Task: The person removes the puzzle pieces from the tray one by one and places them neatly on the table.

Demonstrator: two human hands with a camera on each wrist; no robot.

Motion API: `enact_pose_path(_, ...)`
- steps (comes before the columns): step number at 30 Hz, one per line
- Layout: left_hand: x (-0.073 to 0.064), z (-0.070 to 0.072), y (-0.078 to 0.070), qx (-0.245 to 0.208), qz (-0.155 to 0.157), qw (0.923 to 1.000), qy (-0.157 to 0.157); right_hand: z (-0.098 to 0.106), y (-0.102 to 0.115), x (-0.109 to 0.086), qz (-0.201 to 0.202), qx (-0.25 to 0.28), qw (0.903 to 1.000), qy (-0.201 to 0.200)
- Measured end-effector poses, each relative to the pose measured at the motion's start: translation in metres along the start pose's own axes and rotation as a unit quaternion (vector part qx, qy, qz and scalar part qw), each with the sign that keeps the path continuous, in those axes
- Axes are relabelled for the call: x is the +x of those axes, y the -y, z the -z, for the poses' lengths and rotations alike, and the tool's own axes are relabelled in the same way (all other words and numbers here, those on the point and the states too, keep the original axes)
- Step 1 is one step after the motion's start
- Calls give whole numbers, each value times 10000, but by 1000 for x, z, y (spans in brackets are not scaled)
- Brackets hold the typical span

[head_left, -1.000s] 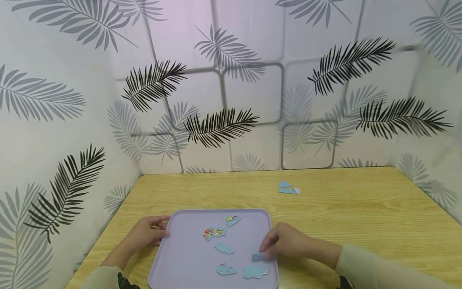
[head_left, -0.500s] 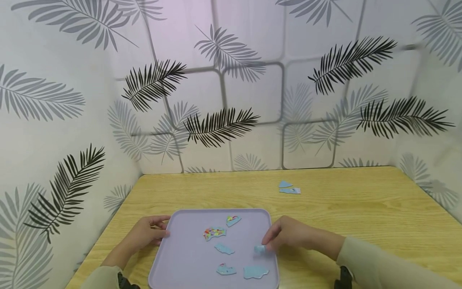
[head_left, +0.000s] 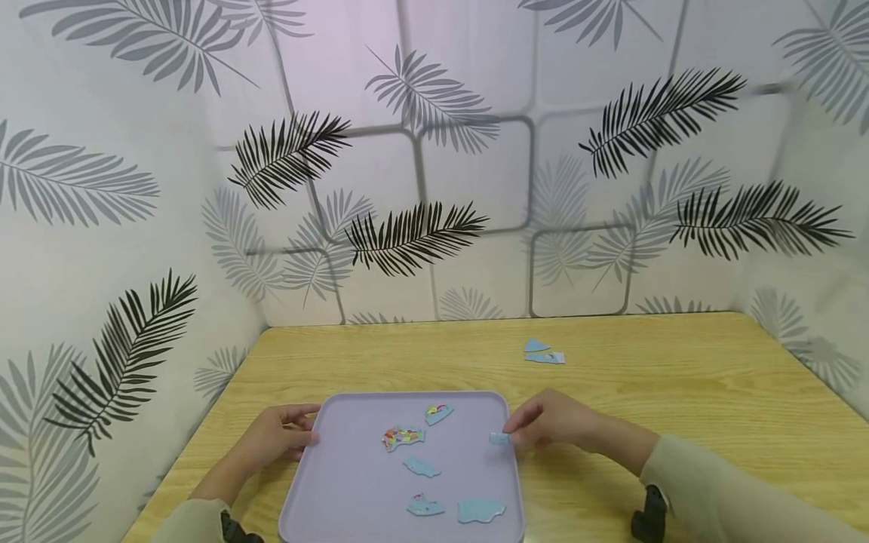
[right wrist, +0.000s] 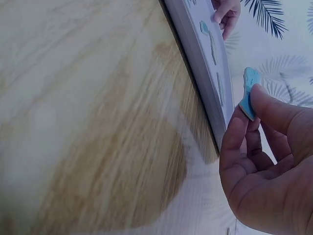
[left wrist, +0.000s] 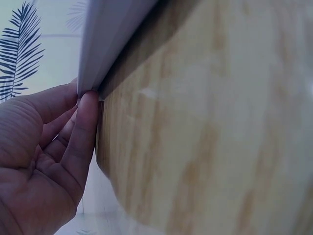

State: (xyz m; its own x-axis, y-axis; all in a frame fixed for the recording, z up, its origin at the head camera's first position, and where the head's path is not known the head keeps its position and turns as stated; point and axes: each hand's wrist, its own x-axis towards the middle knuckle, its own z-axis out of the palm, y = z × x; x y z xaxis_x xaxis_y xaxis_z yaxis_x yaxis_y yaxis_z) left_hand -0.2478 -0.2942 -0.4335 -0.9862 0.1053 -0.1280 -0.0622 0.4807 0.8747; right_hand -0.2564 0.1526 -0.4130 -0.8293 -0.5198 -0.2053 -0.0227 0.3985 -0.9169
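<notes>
My right hand [head_left: 555, 421] pinches a small light blue puzzle piece [head_left: 498, 437] between thumb and fingers, above the tray's right rim. In the right wrist view this held piece [right wrist: 248, 90] is raised, showing a thin pale edge. Resting at the left side of the lilac tray [head_left: 339, 483], my left hand [head_left: 277, 434] holds its rim; thumb and fingers pinch the tray edge [left wrist: 105, 41] in the left wrist view. Inside lie several flat, irregular pieces: a multicoloured piece [head_left: 403, 438], a blue piece with red and yellow [head_left: 439, 414], and plain blue pieces, including a wide one [head_left: 480, 510].
Two light blue pieces lie at the back of the wooden table [head_left: 645, 385], a triangular one [head_left: 535, 345] and a longer strip [head_left: 543, 358] with a white end. A leaf-patterned wall covering [head_left: 475, 173] stands behind and beside the table.
My right hand has lifted the small blue piece from the tray's lower right and carried it away from me, up to the right rim. The left hand and tray stay put.
</notes>
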Motion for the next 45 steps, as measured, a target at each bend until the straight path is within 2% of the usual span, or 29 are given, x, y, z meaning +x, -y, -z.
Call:
enact_pose_path(7,1,0,1,1,36,10000,-27,12,-4,2,-158,163,9996,-176)
enact_pose_path(18,2,0,2,98,60,9999,-68,32,-13,2,-154,421,9984,-348)
enact_pose_path(25,3,-1,3,71,66,9999,-56,46,-20,1,-316,197,9978,-551)
enact_pose_path(31,3,-2,3,97,98,9998,-122,61,-25,1,-370,236,9966,-692)
enact_pose_path(45,2,-1,3,52,89,9999,-102,86,-40,4,-268,954,9925,-712)
